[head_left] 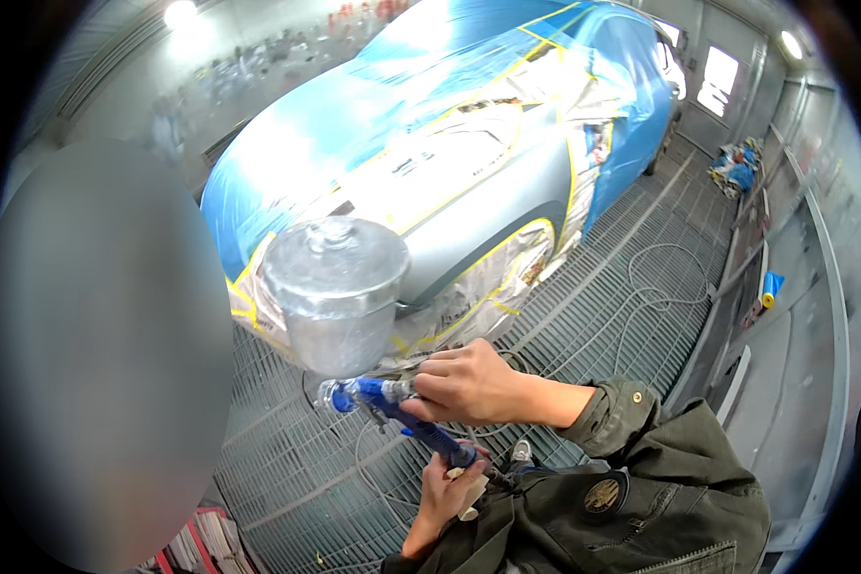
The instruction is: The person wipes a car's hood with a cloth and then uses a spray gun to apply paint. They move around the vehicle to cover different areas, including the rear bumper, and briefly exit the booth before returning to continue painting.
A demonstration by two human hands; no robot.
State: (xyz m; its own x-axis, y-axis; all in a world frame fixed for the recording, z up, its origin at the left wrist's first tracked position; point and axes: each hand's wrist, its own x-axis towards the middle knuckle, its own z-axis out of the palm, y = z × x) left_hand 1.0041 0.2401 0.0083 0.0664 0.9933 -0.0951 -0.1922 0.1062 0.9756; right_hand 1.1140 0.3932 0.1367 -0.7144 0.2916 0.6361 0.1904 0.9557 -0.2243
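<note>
We had the blue spray gun (429,430) in the lower middle of the frame, its lidded grey cup (340,330) rising above it, left of centre. The cup stood nearly upright, probably so that anything inside would not tip, though its walls hid the contents from us. Our right hand (469,381) was pinching the silver knob (399,390) on the gun between thumb and bent fingers, a grip that seemed suited to small, careful pressure rather than to carrying. Our left hand (445,493) was curled around the lower end of the handle, likely bearing the weight from below; we could not tell what the pale item (470,486) beside its fingers was. Beyond the cup, in the upper middle, blue film (297,134) covered much of a car, and printed paper (450,330) hung over its wheel area, both apparently there as shields. Yellow tape (572,187) ran along their edges, seemingly to pin them down and leave the grey fender (493,201) bare. At the right edge, a blue roll (771,289) rested against the wall (804,316).
</note>
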